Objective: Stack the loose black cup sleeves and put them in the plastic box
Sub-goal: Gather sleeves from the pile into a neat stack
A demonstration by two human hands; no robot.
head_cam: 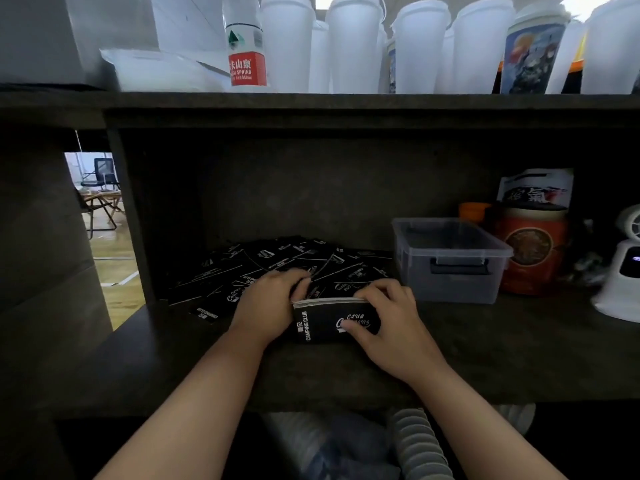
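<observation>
Spanning the whole view: dark shelf, carrying everything below an upper ledge. Spread across the back left part of the shelf: loose black cup sleeves, overlapping in a flat heap, reaching almost to the plastic box. Standing at the back right, just beside the heap: that clear box, lid off, dark handle facing forward, nothing visible inside. Right of the box, touching or nearly so: red canister, then a white device at the right edge. Lined along the upper ledge: white cups and a water bottle. Held upright on edge at the front middle of the shelf, just in front of the heap: stack of sleeves, printed face toward the camera. Gripping the stack's left end: left hand, fingers curled over its top and touching the heap behind. Clasping the right end: right hand, fingers bent over the top edge, thumb pressed on the printed face.
</observation>
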